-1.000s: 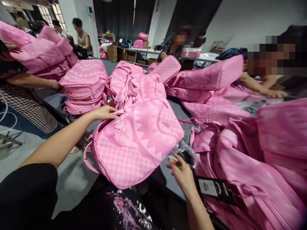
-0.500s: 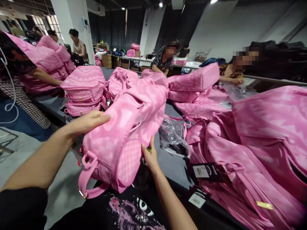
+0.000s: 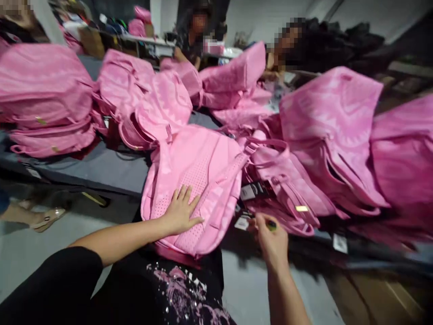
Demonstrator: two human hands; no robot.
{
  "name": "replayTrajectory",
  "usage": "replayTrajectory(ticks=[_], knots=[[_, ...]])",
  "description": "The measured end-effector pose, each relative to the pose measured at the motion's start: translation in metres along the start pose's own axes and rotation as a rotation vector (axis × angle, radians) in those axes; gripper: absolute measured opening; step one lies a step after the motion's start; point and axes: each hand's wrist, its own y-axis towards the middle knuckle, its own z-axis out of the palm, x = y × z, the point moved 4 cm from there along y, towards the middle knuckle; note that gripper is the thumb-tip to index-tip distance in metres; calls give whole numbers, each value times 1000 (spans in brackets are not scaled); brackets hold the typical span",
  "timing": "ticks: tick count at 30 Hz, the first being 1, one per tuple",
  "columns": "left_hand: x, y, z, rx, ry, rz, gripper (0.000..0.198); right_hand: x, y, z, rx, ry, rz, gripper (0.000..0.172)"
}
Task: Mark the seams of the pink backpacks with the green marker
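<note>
A pink backpack [image 3: 216, 153] lies in front of me at the table's edge, its dotted back panel and straps facing up. My left hand [image 3: 181, 212] is spread flat on the lower part of that panel. To the right of the backpack, my right hand [image 3: 270, 234] is closed round a small yellow-green and dark item, mostly hidden in the fist. Its fingertips are beside a white hang tag [image 3: 241, 223]; whether they touch it is unclear. A black tag [image 3: 255, 190] lies just above.
Pink backpacks are piled at the left [image 3: 43, 85] and at the right [image 3: 331, 108] on the grey table [image 3: 115, 174]. Two people are across the table. A person's sandalled foot [image 3: 47, 219] is on the floor at the left.
The backpack has been laid down with its strap side up. My left hand now rests flat on it, and my right hand has left it and moved right. The view has turned right and down.
</note>
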Motion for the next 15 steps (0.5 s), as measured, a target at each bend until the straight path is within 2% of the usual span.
replayTrajectory(ticks=[2,4,5,7,9,11,12,13,15], knots=[[-5,-1,23,-39,52,-4,86,23,-17,-3,-42,80,-139,61],[-6,-3,23,-78,57,24,81,52,-30,24,91,104,-308,65],[-4,-2,14,-101,49,40,72,64,-33,46,202,79,-362,65],[8,8,-19,-165,41,51,52,80,-31,95,354,-4,-460,58],[32,28,-63,-292,47,-35,51,88,-23,137,374,-200,-664,50],[65,49,-101,-424,11,-250,73,84,-15,163,357,-447,-859,43],[82,59,-111,-428,-35,-354,91,78,-12,168,350,-549,-905,40],[98,67,-116,-420,-84,-441,108,69,-8,165,334,-621,-911,38],[123,77,-113,-387,-174,-539,128,50,-3,144,265,-683,-841,38]])
